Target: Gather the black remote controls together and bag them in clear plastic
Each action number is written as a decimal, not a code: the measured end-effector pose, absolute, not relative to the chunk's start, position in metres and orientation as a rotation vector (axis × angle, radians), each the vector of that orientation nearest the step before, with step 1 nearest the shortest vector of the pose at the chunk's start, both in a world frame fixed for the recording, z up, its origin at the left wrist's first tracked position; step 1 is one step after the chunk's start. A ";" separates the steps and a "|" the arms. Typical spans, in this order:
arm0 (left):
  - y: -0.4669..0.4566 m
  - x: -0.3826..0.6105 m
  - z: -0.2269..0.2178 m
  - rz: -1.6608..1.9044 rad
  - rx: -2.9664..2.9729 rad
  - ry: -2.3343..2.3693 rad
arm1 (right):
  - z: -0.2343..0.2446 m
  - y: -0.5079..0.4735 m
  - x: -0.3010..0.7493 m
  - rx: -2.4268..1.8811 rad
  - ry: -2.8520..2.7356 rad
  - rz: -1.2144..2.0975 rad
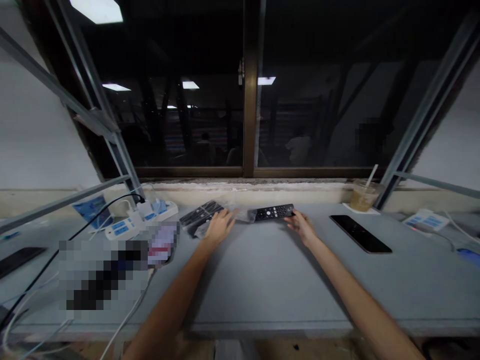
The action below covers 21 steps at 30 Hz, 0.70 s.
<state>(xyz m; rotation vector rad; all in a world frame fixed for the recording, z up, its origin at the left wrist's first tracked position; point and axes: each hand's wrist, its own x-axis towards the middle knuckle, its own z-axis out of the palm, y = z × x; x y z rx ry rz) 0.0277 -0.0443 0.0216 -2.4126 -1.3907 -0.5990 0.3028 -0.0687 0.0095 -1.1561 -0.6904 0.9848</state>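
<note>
A black remote control (273, 212) lies across the far part of the grey table (262, 280), partly in a clear plastic bag (240, 215). My right hand (302, 226) grips the remote's right end with curled fingers. My left hand (219, 225) rests on the clear bag at the remote's left end, fingers stretched out and flat. A second black remote in plastic wrap (198, 216) lies just left of my left hand.
A black phone (360, 233) lies flat at the right. An iced drink cup with a straw (364, 195) stands by the window. White power strips (138, 220) and cables (75, 235) crowd the left side. Another power strip (425, 219) is far right.
</note>
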 end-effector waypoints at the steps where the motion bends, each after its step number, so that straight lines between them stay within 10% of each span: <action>1: -0.043 0.026 0.021 -0.633 -2.376 -1.442 | 0.009 -0.067 0.306 -1.161 -0.661 0.951; 21: -0.067 0.060 0.023 -0.626 -2.578 -1.176 | -0.009 -0.075 0.261 -1.293 -1.266 1.061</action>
